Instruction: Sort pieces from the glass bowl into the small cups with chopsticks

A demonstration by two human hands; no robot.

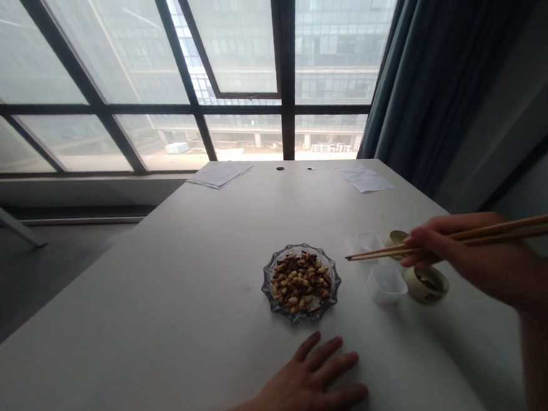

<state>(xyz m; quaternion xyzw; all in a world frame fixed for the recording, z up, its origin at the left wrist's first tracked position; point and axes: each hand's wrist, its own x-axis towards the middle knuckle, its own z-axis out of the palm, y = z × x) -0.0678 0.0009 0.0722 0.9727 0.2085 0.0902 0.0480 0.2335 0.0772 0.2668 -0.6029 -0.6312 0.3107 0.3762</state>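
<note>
Wooden chopsticks (514, 225) are gripped by the right hand (477, 263), left hand (309, 381) spread empty; nuts (302, 283) seemingly being picked, steadiness needed next.

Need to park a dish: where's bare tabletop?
Bare: white table left of the glass bowl of nuts, and beyond it up to the papers. Crowded: right of the bowl, two clear plastic containers and two cups, with right hand and chopsticks above; near side, left hand.

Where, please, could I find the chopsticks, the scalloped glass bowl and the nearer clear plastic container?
Chopsticks (514, 224): head view, on the upper stick's shaft.
Scalloped glass bowl (300, 316): head view, on its near wall.
Nearer clear plastic container (387, 294): head view, on its near wall.
</note>
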